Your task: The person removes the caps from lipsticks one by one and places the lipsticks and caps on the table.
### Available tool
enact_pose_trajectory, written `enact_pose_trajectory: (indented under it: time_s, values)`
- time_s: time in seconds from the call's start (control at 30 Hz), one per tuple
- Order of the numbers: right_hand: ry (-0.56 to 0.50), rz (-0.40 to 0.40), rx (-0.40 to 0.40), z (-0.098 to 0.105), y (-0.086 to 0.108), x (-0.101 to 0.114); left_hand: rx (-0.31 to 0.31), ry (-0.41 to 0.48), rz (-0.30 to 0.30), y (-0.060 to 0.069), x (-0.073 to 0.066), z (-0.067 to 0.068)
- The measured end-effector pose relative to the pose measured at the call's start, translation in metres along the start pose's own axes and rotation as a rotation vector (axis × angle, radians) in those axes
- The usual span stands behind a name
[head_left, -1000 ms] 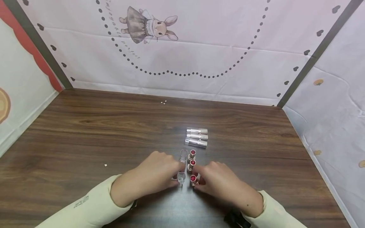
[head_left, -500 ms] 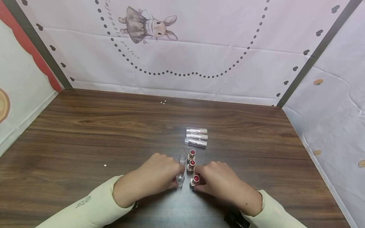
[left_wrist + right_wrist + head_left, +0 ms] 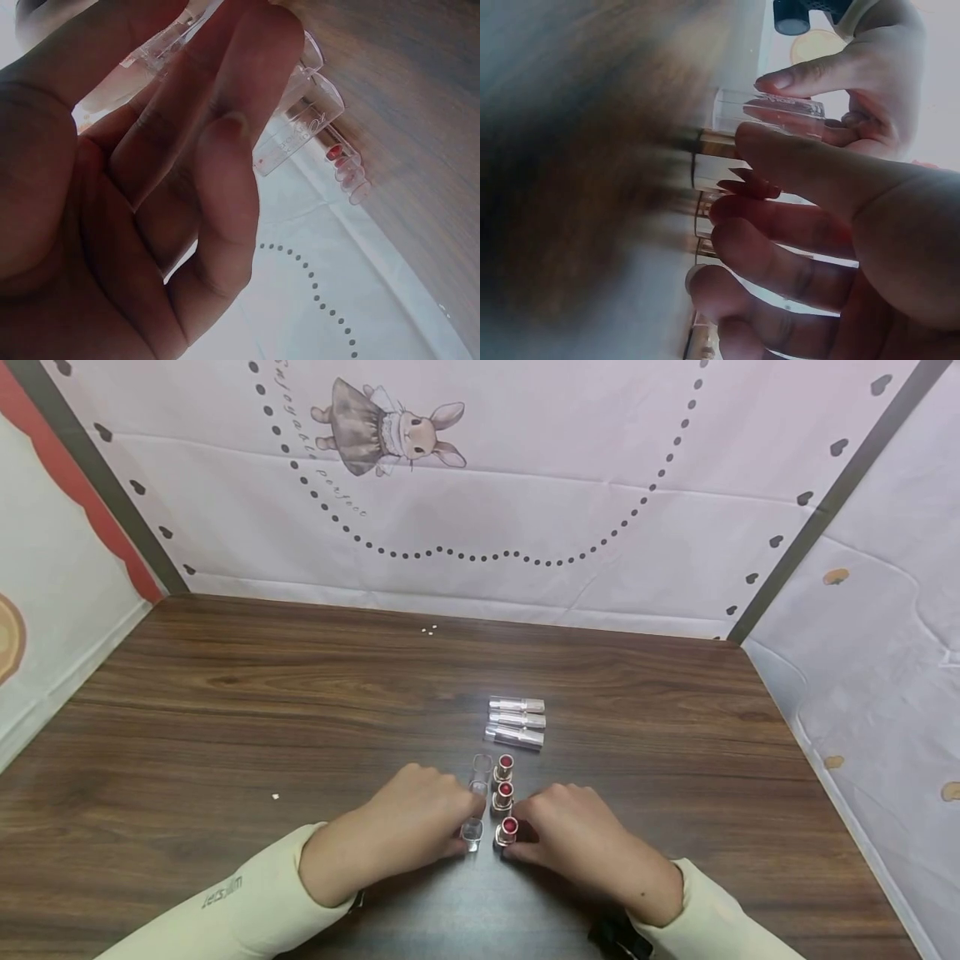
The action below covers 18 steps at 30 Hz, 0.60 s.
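Note:
Between the thumb and fingers of my left hand (image 3: 401, 822) is the nearest clear lipstick cap (image 3: 472, 835), standing on the table. The right wrist view also shows this clear cap (image 3: 769, 111) pinched by the other hand. My right hand (image 3: 581, 839) grips the nearest uncapped red lipstick (image 3: 506, 832) by its sides, upright and just right of that cap. Behind it stand two more open lipsticks, a middle one (image 3: 503, 796) and a farther one (image 3: 504, 767). More clear caps (image 3: 482, 768) stand to their left, partly hidden by my left fingers.
Three silvery lipstick tubes (image 3: 516, 720) lie side by side beyond the standing row. Small white bits (image 3: 428, 629) lie near the back of the wooden table (image 3: 300, 668), and another white scrap (image 3: 275, 797) lies left. A printed cloth wall (image 3: 570, 485) rises behind.
The nearest lipstick shifts slightly right, then back left with my right hand, ending closer in line with the others. The nearest cap turns more upright and moves slightly left.

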State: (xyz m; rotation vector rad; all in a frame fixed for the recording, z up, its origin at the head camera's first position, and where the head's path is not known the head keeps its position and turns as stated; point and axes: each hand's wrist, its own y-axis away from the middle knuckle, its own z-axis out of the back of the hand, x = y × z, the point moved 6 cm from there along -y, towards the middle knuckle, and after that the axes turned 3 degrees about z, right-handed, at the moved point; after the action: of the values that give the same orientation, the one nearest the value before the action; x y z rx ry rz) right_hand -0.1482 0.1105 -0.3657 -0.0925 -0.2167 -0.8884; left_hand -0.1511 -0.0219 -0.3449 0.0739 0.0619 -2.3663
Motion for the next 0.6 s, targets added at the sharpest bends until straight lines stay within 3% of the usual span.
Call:
enact_pose_trajectory:
  time_s: [0.4, 0.6]
  values:
    - [0.004, -0.009, -0.012, -0.0029, -0.0023, 0.0003, -0.012, -0.009, 0.017, -0.0004, 0.0006, 0.0009]
    - [0.02, -0.003, 0.034, -0.0038, -0.0017, -0.0023, -0.009, -0.007, 0.015, 0.0, 0.0003, 0.0019]
